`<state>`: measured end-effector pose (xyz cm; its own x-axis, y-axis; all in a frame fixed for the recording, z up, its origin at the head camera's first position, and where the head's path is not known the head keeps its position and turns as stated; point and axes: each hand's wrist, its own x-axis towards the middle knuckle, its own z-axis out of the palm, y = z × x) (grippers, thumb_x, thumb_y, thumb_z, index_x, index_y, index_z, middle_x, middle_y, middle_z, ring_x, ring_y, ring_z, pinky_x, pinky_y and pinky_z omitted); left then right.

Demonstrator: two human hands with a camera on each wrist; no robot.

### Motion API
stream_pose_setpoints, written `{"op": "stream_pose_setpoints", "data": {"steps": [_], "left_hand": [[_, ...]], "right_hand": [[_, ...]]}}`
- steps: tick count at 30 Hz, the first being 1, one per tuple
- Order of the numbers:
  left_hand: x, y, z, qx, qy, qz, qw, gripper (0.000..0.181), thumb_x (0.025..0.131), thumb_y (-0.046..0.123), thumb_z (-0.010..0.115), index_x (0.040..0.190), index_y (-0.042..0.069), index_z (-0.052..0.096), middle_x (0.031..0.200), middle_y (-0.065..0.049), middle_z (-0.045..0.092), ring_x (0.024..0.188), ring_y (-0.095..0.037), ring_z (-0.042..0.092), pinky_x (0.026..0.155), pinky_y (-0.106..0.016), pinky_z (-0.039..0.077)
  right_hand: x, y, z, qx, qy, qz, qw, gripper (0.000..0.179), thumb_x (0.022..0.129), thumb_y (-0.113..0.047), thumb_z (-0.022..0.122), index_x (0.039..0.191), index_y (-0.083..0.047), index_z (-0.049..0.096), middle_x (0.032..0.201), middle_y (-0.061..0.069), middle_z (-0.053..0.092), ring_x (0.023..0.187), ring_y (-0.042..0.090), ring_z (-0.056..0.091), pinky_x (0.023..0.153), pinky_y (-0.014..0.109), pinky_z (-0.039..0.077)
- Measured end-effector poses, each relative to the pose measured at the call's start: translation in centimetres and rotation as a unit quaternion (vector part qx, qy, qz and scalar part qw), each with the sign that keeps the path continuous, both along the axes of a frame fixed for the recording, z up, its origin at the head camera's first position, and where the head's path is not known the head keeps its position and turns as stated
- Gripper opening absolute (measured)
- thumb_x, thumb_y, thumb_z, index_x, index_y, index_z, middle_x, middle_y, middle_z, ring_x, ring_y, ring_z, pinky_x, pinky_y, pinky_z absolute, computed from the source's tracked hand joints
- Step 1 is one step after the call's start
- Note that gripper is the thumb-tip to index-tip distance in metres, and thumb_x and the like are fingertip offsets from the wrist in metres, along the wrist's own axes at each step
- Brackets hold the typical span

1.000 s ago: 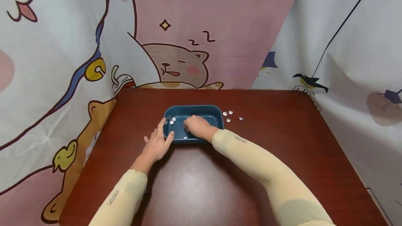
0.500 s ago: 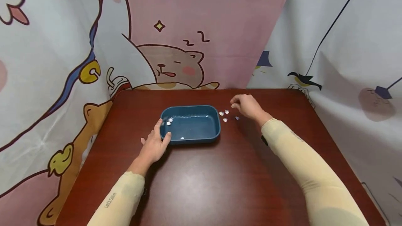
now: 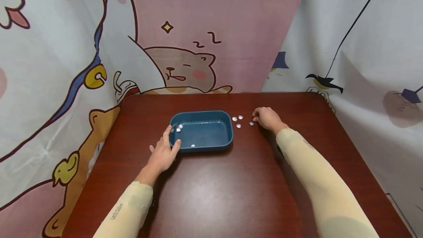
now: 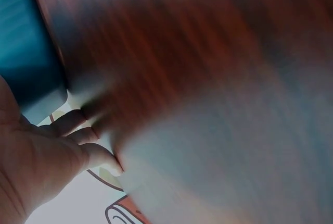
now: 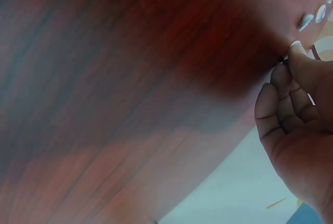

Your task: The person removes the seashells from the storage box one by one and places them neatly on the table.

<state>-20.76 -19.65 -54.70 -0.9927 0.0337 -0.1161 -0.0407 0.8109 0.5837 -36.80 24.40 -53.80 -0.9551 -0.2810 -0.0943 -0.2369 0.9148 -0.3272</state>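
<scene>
Small white seashells (image 3: 238, 125) lie in a loose group on the table right of a dark blue rectangular tray (image 3: 205, 147). The rightmost shell (image 3: 251, 123) sits just left of my right hand's fingertips, apart from them. My right hand (image 3: 268, 118) is low over the table, thumb and fingers bent near each other; nothing is visible between them. In the right wrist view, the nearest shell (image 5: 306, 22) lies just beyond the thumb tip. At the tray's left end rests my left hand (image 3: 162, 153), fingers extended and thumb on the near rim. Inside the tray, shells (image 3: 179, 129) lie at the left, another near the front wall.
The brown wooden table (image 3: 211, 194) extends around the tray. A patterned cloth (image 3: 251, 17) with cartoon animals hangs behind the table and along both sides. Pale sleeves (image 3: 307, 157) cover both forearms.
My right hand has come out of the tray and moved right, then lowered beside the rightmost shell. My left hand stays at the tray's left end. The view has shifted slightly.
</scene>
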Motion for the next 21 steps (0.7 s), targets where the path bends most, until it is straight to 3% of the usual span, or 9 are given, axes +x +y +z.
{"op": "stream_pose_setpoints", "data": {"steps": [16, 21], "left_hand": [[-0.1, 0.2, 0.4, -0.002, 0.000, -0.001, 1.0000, 0.078, 0.112, 0.054, 0.041, 0.172, 0.027, -0.002, 0.175, -0.021, 0.029, 0.157, -0.051, 0.033, 0.122, -0.084, 0.002], [-0.1, 0.1, 0.2, -0.007, -0.001, 0.001, 1.0000, 0.079, 0.112, 0.056, 0.040, 0.172, 0.027, -0.002, 0.175, -0.020, 0.029, 0.157, -0.051, 0.035, 0.122, -0.084, 0.002]], "right_hand": [[-0.2, -0.7, 0.2, -0.015, -0.003, -0.016, 0.9998, 0.030, 0.106, -0.015, 0.068, 0.134, -0.004, 0.066, 0.125, 0.019, 0.074, 0.115, 0.038, 0.071, 0.099, 0.055, 0.056], [-0.1, -1.3, 1.0, -0.025, 0.029, -0.028, 0.9989, 0.029, 0.110, -0.016, 0.060, 0.135, -0.004, 0.066, 0.128, 0.020, 0.073, 0.116, 0.040, 0.071, 0.096, 0.058, 0.056]]}}
